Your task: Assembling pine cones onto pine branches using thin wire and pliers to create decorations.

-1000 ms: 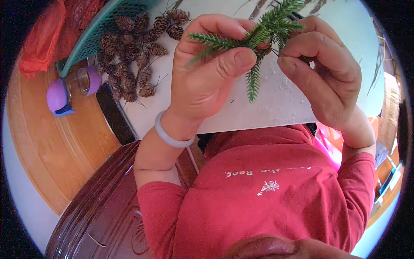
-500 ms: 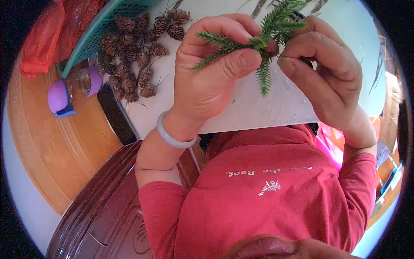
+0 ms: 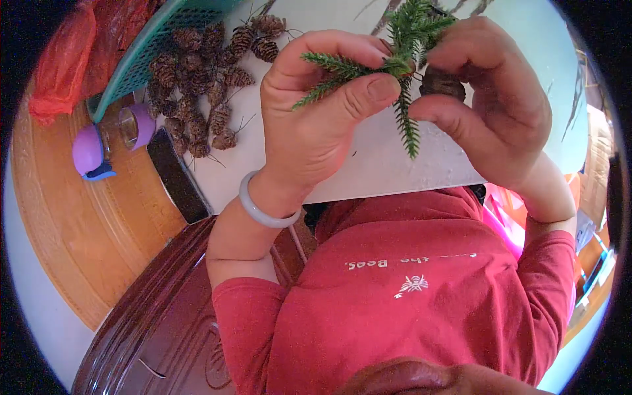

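My left hand (image 3: 322, 99) pinches a green pine sprig (image 3: 411, 39) between thumb and fingers, near where its needle-covered branches meet. My right hand (image 3: 494, 99) is just to the right of the sprig. Between its curled fingers and thumb sits a brown pine cone (image 3: 442, 84), close against the stem end of the sprig. Whether the cone is fastened to the sprig I cannot tell. On the white tabletop (image 3: 329, 164), left of my hands, lies a pile of brown pine cones (image 3: 197, 82), some with thin wires sticking out.
A green mesh-sided basket (image 3: 141, 62) stands behind the pile at far left, with a red bag (image 3: 62, 72) beside it. Purple-and-clear containers (image 3: 89, 148) rest on a wooden surface (image 3: 72, 224). A flat black object (image 3: 178, 174) lies by the white table's left edge.
My right thumb and fingers have spread from a pinch near the stem, and the pine cone now shows between them. My left hand keeps hold of the sprig, which has tilted slightly.
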`<control>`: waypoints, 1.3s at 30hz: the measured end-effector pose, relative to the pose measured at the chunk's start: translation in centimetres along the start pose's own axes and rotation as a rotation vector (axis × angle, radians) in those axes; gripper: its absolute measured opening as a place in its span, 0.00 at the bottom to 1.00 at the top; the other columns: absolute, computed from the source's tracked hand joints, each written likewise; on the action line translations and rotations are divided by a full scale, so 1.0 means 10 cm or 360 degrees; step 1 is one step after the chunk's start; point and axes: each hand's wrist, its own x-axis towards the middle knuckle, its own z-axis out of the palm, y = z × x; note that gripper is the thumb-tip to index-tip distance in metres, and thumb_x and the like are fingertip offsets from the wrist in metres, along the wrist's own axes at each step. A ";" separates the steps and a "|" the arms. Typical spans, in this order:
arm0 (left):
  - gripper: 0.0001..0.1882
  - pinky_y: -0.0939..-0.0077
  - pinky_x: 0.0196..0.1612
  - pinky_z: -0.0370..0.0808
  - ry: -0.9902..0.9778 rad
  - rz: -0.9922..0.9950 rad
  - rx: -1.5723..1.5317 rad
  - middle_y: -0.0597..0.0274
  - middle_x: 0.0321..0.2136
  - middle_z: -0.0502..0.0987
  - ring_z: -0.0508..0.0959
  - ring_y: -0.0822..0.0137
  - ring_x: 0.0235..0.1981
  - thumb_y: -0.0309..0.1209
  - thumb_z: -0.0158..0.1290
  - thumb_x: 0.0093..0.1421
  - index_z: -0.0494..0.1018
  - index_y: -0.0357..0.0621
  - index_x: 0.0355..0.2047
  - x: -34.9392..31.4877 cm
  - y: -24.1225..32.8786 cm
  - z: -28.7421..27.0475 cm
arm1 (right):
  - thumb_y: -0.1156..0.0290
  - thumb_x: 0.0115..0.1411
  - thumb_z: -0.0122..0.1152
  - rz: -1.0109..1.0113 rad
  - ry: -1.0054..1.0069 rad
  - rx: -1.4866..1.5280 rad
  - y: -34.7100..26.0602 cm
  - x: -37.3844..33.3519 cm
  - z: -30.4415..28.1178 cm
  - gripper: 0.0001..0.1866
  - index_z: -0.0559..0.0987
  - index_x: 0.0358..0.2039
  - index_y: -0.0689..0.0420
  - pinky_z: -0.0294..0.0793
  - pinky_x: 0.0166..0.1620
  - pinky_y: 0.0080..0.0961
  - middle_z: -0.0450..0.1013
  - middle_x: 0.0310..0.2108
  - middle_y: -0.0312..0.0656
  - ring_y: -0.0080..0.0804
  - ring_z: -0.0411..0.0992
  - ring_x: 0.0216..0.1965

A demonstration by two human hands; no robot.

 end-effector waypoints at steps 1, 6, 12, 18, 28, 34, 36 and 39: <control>0.11 0.80 0.40 0.72 0.0002 0.0000 0.0000 0.59 0.33 0.73 0.74 0.70 0.35 0.16 0.55 0.47 0.70 0.37 0.33 0.00 0.00 0.00 | 0.83 0.44 0.62 0.0000 -0.0002 0.0001 0.00 0.00 0.01 0.17 0.68 0.36 0.66 0.64 0.37 0.17 0.62 0.36 0.43 0.27 0.63 0.35; 0.11 0.75 0.42 0.71 -0.0019 0.0010 0.0039 0.57 0.34 0.73 0.74 0.67 0.36 0.18 0.53 0.50 0.68 0.37 0.35 0.00 0.03 -0.05 | 0.83 0.42 0.64 -0.0132 0.0042 -0.0095 0.01 0.03 0.00 0.20 0.68 0.37 0.67 0.65 0.37 0.19 0.62 0.37 0.45 0.28 0.64 0.35; 0.10 0.67 0.46 0.69 -0.0036 0.0064 0.0103 0.55 0.35 0.72 0.73 0.62 0.39 0.20 0.49 0.54 0.66 0.37 0.38 0.00 0.05 -0.08 | 0.84 0.44 0.61 -0.0086 -0.0151 -0.0204 -0.05 0.09 -0.01 0.19 0.69 0.38 0.67 0.66 0.37 0.17 0.62 0.38 0.46 0.27 0.65 0.36; 0.10 0.69 0.45 0.70 -0.0076 0.0153 0.0130 0.56 0.35 0.72 0.73 0.63 0.39 0.19 0.49 0.53 0.66 0.36 0.37 0.01 0.07 -0.07 | 0.85 0.45 0.59 -0.0042 -0.0093 -0.0274 -0.08 0.08 -0.01 0.18 0.70 0.39 0.68 0.67 0.38 0.18 0.62 0.40 0.47 0.28 0.66 0.36; 0.09 0.81 0.41 0.70 -0.0067 0.0657 0.0858 0.57 0.33 0.74 0.74 0.71 0.34 0.18 0.52 0.51 0.68 0.34 0.34 -0.01 0.02 0.03 | 0.86 0.45 0.58 -0.0087 -0.0090 -0.0379 -0.11 0.08 -0.08 0.18 0.70 0.40 0.68 0.69 0.38 0.20 0.66 0.40 0.49 0.31 0.68 0.38; 0.09 0.74 0.44 0.69 -0.0121 0.0650 0.1150 0.55 0.34 0.74 0.73 0.66 0.36 0.20 0.54 0.50 0.67 0.36 0.33 -0.05 0.09 0.02 | 0.84 0.44 0.60 -0.0165 -0.0077 -0.0410 -0.12 0.06 -0.06 0.19 0.71 0.40 0.67 0.69 0.37 0.21 0.66 0.40 0.49 0.32 0.68 0.37; 0.09 0.74 0.44 0.69 -0.0167 0.0591 0.1238 0.54 0.34 0.74 0.73 0.66 0.37 0.20 0.54 0.51 0.68 0.36 0.33 -0.07 0.12 0.01 | 0.83 0.43 0.61 -0.0176 -0.0099 -0.0467 -0.14 0.08 -0.05 0.20 0.71 0.40 0.67 0.70 0.36 0.21 0.67 0.40 0.49 0.33 0.69 0.36; 0.08 0.77 0.38 0.71 -0.0148 0.0736 0.1226 0.54 0.29 0.74 0.74 0.64 0.33 0.17 0.54 0.48 0.70 0.37 0.29 -0.04 0.06 0.01 | 0.83 0.43 0.61 -0.0222 -0.0140 -0.0599 -0.14 0.14 0.00 0.21 0.71 0.41 0.66 0.70 0.36 0.21 0.67 0.39 0.49 0.34 0.69 0.36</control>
